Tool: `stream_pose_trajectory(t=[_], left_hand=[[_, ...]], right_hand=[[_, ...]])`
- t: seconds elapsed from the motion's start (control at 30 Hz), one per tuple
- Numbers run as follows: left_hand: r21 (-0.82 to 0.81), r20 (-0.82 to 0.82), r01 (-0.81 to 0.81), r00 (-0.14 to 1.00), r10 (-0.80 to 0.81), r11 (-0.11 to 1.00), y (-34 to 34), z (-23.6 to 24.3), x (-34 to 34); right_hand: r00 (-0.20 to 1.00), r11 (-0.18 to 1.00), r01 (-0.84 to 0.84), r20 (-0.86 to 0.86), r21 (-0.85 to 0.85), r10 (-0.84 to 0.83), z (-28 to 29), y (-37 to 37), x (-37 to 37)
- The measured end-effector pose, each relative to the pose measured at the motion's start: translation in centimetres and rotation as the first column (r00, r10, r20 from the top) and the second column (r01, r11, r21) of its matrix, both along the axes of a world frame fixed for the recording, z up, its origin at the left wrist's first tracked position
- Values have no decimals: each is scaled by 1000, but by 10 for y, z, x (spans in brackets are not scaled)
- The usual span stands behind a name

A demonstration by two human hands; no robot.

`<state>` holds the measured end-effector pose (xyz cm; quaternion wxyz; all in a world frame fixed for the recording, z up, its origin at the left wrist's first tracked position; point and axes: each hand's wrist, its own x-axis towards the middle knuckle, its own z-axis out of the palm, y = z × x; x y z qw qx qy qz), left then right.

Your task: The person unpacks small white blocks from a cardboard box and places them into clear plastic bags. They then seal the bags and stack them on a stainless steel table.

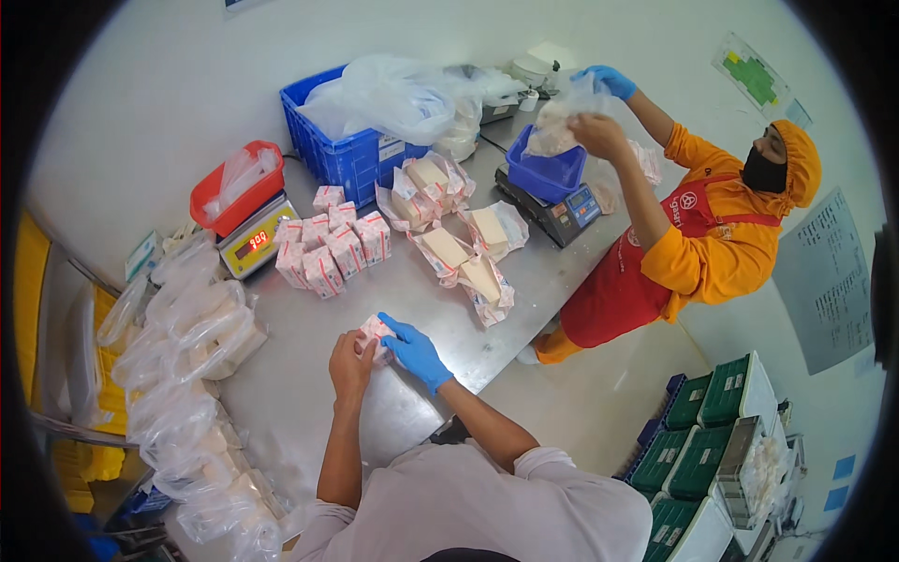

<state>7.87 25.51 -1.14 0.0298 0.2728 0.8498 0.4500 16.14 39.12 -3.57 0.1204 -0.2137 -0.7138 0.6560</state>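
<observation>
Between my two hands, over the near part of the steel table, is a small paper-wrapped block (375, 331), white with red print. My bare left hand (349, 367) grips it from the left, fingers bent round its side. My right hand (415, 353), in a blue glove, closes on it from the right. Beyond them stands a cluster of similar wrapped blocks (346, 251). To their right, several pale blocks (445, 247) lie on opened wrapping paper.
A yellow scale (251, 245) bears a red tray (272, 178). A blue crate (345, 169) holds clear plastic bags. Bagged blocks (201, 412) line the left side. Across the table, a co-worker (712, 234) lifts a plastic bag over a blue basket (552, 173) on a scale (567, 222). Green-and-white bins (698, 450) stand at right.
</observation>
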Motion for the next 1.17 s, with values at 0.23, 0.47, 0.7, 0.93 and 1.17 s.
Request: stream_pose_trajectory(t=[0.23,0.47,0.7,0.93,1.17], left_hand=[[192,67,-51,997,38,980,9,-11,2],[270,141,-38,990,0,962,-4,-18,10],[399,218,-179,971,97,899,-16,-21,6],[-12,136,289,949,-285,957,-3,17,-44],[1,321,479,831,-454,878,-13,-2,-78]], right_hand=[[999,993,-42,-23,114,44,12,9,-10],[996,996,-65,-51,53,67,14,10,-13],[966,954,-68,-220,290,135,-16,30,-18],[950,954,-166,-220,250,223,-2,36,-55],[920,928,-338,-152,156,360,-9,58,-61]])
